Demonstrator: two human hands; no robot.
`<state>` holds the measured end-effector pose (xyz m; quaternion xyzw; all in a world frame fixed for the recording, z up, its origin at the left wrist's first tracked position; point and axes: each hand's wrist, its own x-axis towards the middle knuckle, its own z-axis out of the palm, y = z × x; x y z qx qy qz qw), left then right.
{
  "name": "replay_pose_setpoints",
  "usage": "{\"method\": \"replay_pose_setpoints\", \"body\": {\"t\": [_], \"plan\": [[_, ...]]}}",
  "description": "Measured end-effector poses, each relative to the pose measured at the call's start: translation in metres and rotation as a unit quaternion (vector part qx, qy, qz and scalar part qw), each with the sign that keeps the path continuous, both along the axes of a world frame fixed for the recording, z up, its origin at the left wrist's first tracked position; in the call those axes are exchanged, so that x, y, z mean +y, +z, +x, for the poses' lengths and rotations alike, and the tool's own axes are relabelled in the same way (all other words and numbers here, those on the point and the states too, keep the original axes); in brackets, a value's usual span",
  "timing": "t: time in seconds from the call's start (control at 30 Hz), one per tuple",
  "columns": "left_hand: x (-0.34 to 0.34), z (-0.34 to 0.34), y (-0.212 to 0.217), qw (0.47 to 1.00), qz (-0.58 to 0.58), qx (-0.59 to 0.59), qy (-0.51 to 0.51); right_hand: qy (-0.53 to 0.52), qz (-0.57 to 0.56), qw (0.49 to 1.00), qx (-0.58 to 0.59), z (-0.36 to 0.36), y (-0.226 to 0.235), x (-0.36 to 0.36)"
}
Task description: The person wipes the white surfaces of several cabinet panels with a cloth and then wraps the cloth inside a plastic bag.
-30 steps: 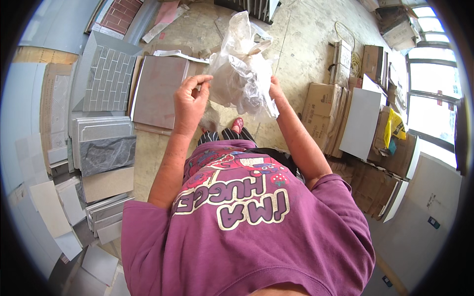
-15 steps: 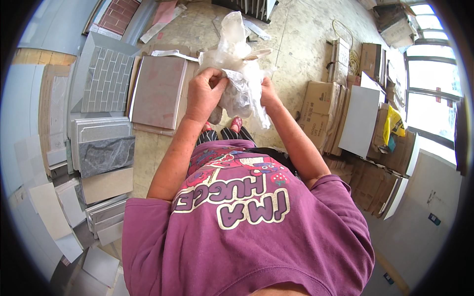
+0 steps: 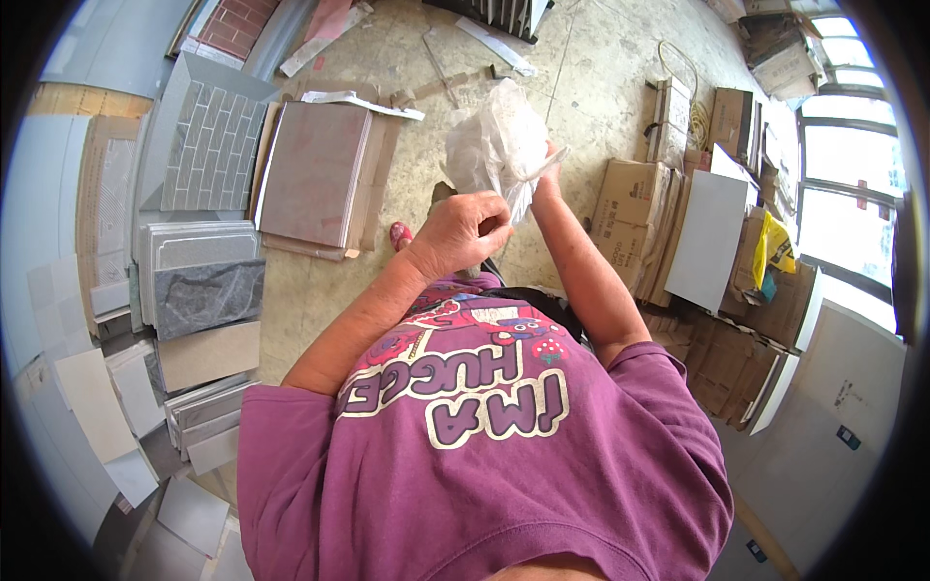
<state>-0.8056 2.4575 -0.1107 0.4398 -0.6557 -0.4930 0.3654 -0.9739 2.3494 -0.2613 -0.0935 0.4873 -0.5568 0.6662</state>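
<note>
A crumpled, see-through white plastic bag [image 3: 499, 140] hangs in front of my body, bunched up between my two hands. My left hand [image 3: 467, 228] is closed in a pinch at the bag's lower edge, knuckles upward. At the bag's right side, my right hand [image 3: 549, 176] grips it; the bag hides most of those fingers. A small dark greenish thing [image 3: 443, 194] shows just beyond the left hand, too little of it to name.
Flat grey tiles or panels [image 3: 315, 174] lie on cardboard at the left, beside a brick-pattern sample board [image 3: 213, 150] and stacked slabs [image 3: 208, 300]. Cardboard boxes [image 3: 625, 213] and a white panel [image 3: 710, 237] stand at the right. A black rack [image 3: 499, 15] is ahead.
My left hand has moved right and nearer to my body, and my right hand a little right. The bag has shifted right and is bunched differently. One red shoe has moved left.
</note>
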Motion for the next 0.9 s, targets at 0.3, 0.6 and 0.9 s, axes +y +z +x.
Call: {"method": "replay_pose_setpoints", "body": {"t": [0.3,0.6,0.9], "plan": [[-0.015,0.037,-0.018,0.972,0.119,0.049,0.195,0.285,-0.021,0.92,0.268,0.007,0.087,0.016],[-0.022,0.046,-0.039,0.974,0.062,-0.013,0.216,0.262,-0.069,0.908,0.319,0.029,0.098,0.031],[-0.033,0.034,-0.055,0.931,0.109,-0.225,0.264,0.309,-0.243,0.764,0.511,0.05,0.119,0.057]]}}
